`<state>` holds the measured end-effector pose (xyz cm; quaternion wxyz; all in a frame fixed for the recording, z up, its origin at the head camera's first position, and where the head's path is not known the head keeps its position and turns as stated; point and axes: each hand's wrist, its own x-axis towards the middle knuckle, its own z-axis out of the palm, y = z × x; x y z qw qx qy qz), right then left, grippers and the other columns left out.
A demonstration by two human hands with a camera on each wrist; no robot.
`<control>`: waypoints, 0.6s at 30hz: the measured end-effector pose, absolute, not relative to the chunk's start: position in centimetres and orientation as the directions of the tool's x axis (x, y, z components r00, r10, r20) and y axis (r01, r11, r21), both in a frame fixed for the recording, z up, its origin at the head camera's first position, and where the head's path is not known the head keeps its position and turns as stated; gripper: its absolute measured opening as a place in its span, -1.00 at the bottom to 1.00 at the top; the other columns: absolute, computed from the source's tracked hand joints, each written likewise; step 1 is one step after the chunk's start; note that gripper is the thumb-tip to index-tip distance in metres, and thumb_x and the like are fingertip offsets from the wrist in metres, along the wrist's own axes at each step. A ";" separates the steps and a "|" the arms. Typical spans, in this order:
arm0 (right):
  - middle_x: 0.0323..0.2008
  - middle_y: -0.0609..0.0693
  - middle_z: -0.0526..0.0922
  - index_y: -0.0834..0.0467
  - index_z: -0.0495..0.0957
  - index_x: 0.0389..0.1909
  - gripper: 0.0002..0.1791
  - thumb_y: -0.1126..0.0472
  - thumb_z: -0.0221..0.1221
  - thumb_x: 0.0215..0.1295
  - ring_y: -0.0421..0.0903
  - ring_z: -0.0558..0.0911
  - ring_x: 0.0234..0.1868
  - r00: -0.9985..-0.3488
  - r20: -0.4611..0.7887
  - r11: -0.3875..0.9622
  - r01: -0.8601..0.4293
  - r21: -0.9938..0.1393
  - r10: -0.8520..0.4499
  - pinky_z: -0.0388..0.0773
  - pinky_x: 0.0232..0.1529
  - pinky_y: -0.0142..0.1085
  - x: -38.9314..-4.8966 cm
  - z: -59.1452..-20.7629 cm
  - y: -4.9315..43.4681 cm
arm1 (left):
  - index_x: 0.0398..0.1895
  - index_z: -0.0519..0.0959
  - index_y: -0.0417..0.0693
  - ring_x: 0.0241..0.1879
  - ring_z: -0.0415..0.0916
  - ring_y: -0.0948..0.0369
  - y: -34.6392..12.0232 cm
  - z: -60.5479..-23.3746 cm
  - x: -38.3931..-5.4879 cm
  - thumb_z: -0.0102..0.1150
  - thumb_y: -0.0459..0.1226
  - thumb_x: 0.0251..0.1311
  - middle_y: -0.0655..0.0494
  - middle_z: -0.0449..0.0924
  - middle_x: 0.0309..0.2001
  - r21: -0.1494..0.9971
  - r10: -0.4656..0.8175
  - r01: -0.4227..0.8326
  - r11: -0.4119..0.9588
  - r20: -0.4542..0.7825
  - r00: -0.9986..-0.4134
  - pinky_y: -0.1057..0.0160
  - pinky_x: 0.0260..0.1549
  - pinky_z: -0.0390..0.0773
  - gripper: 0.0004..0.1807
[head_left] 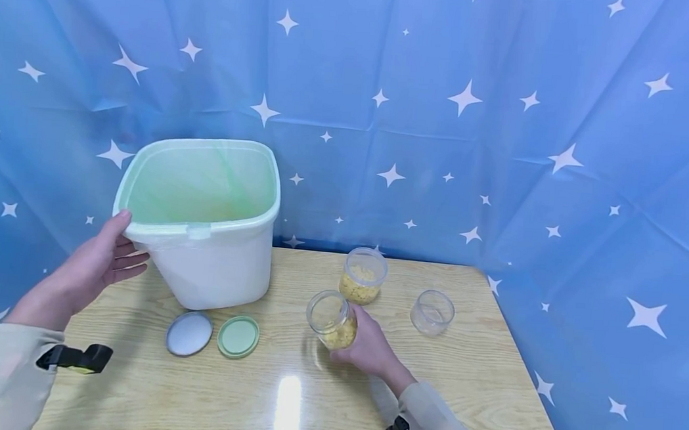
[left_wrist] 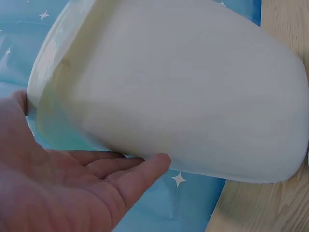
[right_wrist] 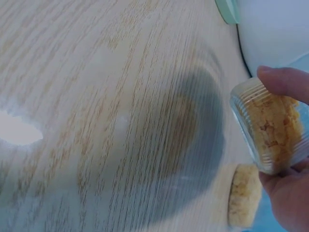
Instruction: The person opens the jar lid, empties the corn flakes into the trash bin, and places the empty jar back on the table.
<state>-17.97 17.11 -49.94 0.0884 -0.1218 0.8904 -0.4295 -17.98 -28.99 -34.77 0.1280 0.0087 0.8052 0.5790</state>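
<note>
My left hand (head_left: 94, 260) holds the near left corner of a large white bin (head_left: 217, 266) lined with a pale green bag. Its thumb lies over the rim and its fingers lie against the outer wall. My right hand (head_left: 365, 346) grips a lidless clear jar (right_wrist: 270, 130) partly filled with yellowish crumbly pieces. That jar is held above the table, tilted, its mouth toward the left. Behind it stands a second clear jar (head_left: 364, 277) with similar contents. To the right sits a third clear jar (head_left: 432, 312), with no yellow pieces visible inside.
A greyish-white round lid (head_left: 189, 334) and a green round lid (head_left: 238, 337) lie on the wooden table (head_left: 238, 406) in front of the bin. A blue curtain (head_left: 401, 60) with white stars hangs behind the table and at both sides.
</note>
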 end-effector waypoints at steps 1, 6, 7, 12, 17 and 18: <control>0.19 -0.02 0.52 0.08 0.22 0.39 0.12 0.17 0.55 -0.32 -0.05 0.52 0.17 -0.955 -0.057 0.602 -0.138 -0.787 -0.293 0.49 0.21 -0.07 -18.0 -49.9 17.1 | 0.41 0.00 -0.01 0.40 -0.01 -0.39 -28.9 -34.8 -18.0 -0.72 0.30 0.39 -0.52 -0.14 0.47 0.935 0.161 -0.137 0.328 -0.198 -0.967 0.51 -0.07 0.62 -0.22; 0.20 -0.01 0.52 0.11 0.22 0.40 0.12 0.19 0.54 -0.31 -0.04 0.53 0.17 -0.952 -0.060 0.594 -0.137 -0.793 -0.300 0.50 0.22 -0.04 -18.0 -49.7 16.9 | 0.36 0.07 0.05 0.40 0.00 -0.40 -28.7 -35.0 -18.0 -0.72 0.32 0.37 -0.52 -0.14 0.47 0.935 0.150 -0.147 0.323 -0.204 -0.967 0.48 -0.07 0.64 -0.24; 0.20 0.00 0.52 0.12 0.22 0.40 0.12 0.20 0.54 -0.31 -0.03 0.53 0.17 -0.952 -0.057 0.594 -0.139 -0.792 -0.300 0.50 0.23 -0.03 -18.1 -49.6 16.9 | 0.35 0.07 0.06 0.40 0.01 -0.39 -28.7 -35.0 -18.0 -0.72 0.33 0.37 -0.52 -0.13 0.47 0.933 0.146 -0.148 0.330 -0.205 -0.968 0.47 -0.06 0.64 -0.25; 0.22 0.03 0.51 0.14 0.20 0.41 0.11 0.16 0.55 -0.25 0.00 0.51 0.20 -0.955 -0.045 0.615 -0.153 -0.773 -0.295 0.50 0.24 -0.02 -18.3 -48.9 16.6 | 0.34 0.08 0.07 0.39 0.07 -0.36 -28.7 -34.9 -17.9 -0.72 0.34 0.36 -0.50 -0.07 0.46 0.921 0.136 -0.144 0.362 -0.205 -0.969 0.48 -0.05 0.63 -0.24; 0.20 0.08 0.51 0.19 0.19 0.40 0.11 0.08 0.56 -0.21 0.02 0.53 0.17 -0.957 -0.025 0.641 -0.174 -0.747 -0.289 0.54 0.16 -0.03 -18.9 -47.5 16.2 | 0.26 0.15 0.17 0.13 0.55 0.15 -28.7 -34.9 -18.0 -0.69 0.32 0.38 -0.46 -0.01 0.45 0.929 0.128 -0.139 0.342 -0.192 -0.973 0.48 -0.06 0.63 -0.34; 0.19 0.08 0.51 0.19 0.19 0.40 0.11 0.06 0.55 -0.21 0.01 0.53 0.16 -0.957 -0.021 0.645 -0.178 -0.743 -0.289 0.55 0.15 -0.05 -19.1 -47.1 16.2 | 0.22 0.18 0.20 0.04 0.56 0.31 -28.7 -35.0 -18.0 -0.69 0.31 0.39 -0.45 0.01 0.44 0.931 0.121 -0.140 0.338 -0.191 -0.974 0.48 -0.06 0.63 -0.37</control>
